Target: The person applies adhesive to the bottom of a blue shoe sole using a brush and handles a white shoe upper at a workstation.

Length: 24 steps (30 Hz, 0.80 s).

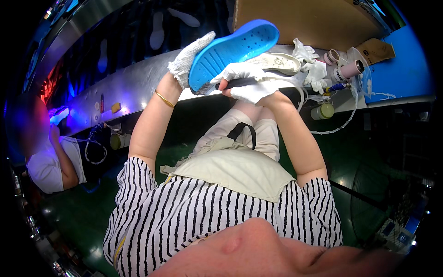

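Note:
My left hand (191, 57), in a white knit glove, grips a blue shoe sole (230, 48) along its left edge. The sole is raised over the bench and tilted, with its ridged, holed inner side showing. My right hand (249, 83), in a white glove with bare fingertips, is closed on a dark-handled brush (201, 87). The brush's bristles show just below the lower end of the blue sole; whether they touch it I cannot tell. Just behind my right hand lies an off-white sole (279, 62), partly covered by the hand.
White gloves (316, 74) lie right of the soles, near pink cylindrical containers (350, 69) and a jar (323, 111). A cardboard box (304, 23) stands behind. Pale soles (157, 32) rest on the dark belt. A yellow block (116, 107) sits left, where a co-worker (55, 161) works.

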Available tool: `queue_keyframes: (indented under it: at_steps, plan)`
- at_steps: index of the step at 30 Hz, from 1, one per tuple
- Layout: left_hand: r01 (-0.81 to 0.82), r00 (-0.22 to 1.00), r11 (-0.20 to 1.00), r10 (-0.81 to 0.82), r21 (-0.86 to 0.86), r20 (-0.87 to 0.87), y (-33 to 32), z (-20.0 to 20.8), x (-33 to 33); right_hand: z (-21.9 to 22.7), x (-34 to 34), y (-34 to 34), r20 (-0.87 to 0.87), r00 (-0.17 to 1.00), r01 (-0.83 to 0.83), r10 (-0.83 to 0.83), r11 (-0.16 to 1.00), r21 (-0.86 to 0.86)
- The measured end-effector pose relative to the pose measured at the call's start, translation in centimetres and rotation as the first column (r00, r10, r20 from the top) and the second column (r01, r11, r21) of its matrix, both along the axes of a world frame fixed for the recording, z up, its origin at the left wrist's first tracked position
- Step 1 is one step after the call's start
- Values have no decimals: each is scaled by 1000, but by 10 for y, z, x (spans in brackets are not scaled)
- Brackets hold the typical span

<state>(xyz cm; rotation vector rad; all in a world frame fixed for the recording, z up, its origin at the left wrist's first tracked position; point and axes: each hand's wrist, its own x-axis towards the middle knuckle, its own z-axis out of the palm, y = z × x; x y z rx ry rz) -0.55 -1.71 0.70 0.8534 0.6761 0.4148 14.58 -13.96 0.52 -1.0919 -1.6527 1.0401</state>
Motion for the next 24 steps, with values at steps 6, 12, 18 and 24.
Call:
queue_keyframes:
  at_steps: [6, 12, 18, 24]
  plan:
    - [132, 985, 987, -121, 87, -124, -10, 13, 2, 29, 18, -1, 227, 974, 48, -26, 995, -89]
    - [206, 967, 971, -183, 124, -176, -6, 11, 1, 20, 30, 4, 350, 936, 60, -27, 995, -84]
    - [113, 993, 994, -113, 6, 20, -6, 5, -2, 26, 38, -11, -31, 997, 71, -74, 994, -85]
    - [68, 806, 977, 66, -204, 588, -15, -36, 3, -12, -9, -19, -42, 966, 259, -256, 935, 241]
